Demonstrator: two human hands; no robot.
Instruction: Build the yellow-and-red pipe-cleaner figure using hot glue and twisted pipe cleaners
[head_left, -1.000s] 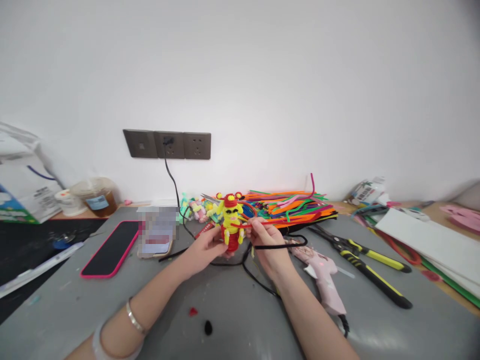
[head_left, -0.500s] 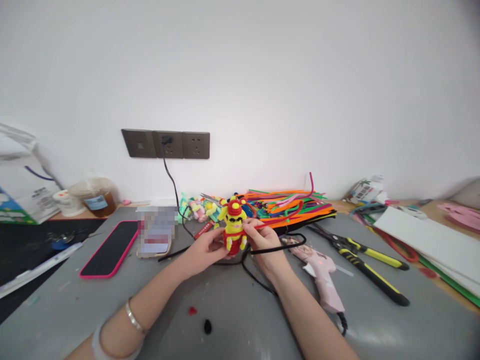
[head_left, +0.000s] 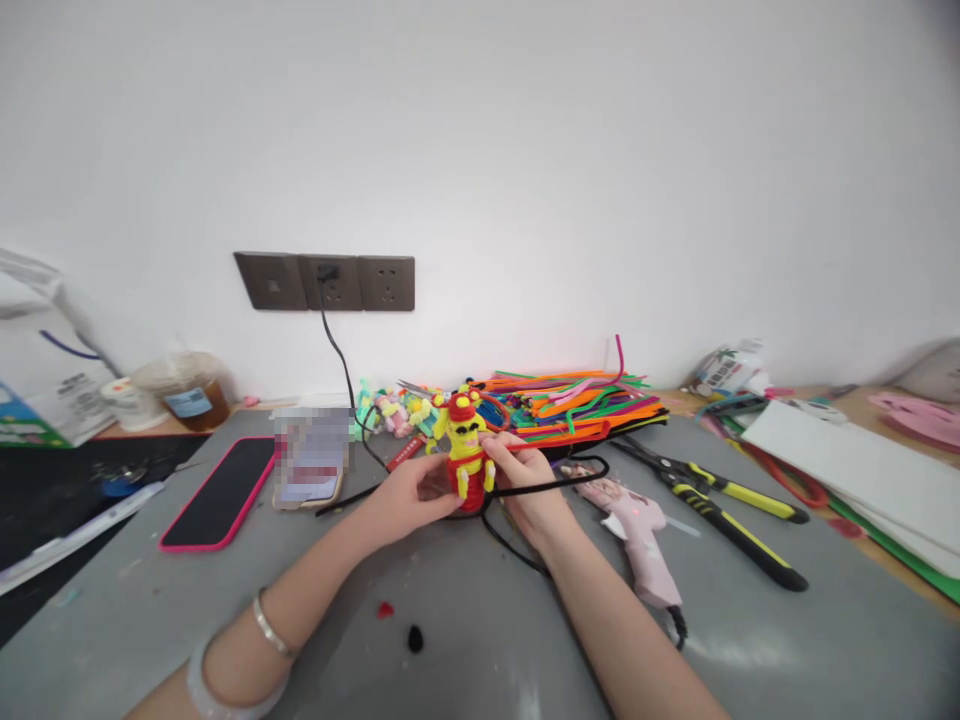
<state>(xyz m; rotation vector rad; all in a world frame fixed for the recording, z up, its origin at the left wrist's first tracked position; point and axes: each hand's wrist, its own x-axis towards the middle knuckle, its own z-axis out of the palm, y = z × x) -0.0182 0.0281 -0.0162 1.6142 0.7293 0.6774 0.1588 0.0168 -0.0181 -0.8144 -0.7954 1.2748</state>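
Note:
A small pipe-cleaner figure [head_left: 466, 455] with a yellow face, a red hat and a red body stands upright between my hands. My left hand [head_left: 409, 493] is closed around its lower left side. On the other side, my right hand [head_left: 531, 482] pinches a red pipe cleaner [head_left: 574, 437] close to the figure's cheek. The strip's free end reaches right and bends near its tip. A long black strand [head_left: 559, 487] loops across my right hand and passes below the figure. My right fingertips partly cover where the red strip meets the figure.
Behind lies a heap of coloured pipe cleaners [head_left: 592, 400]. To the right are a pink glue gun [head_left: 641, 545] and yellow-black pliers [head_left: 739, 530]. Two phones, one pink-edged [head_left: 221, 495], lie left. A red scrap [head_left: 385, 609] and a black piece [head_left: 415, 639] lie in front.
The figure has tilted slightly, its hat leaning a little left. The red strip's free end has dropped from a raised curve to lie lower. Both hands keep their hold.

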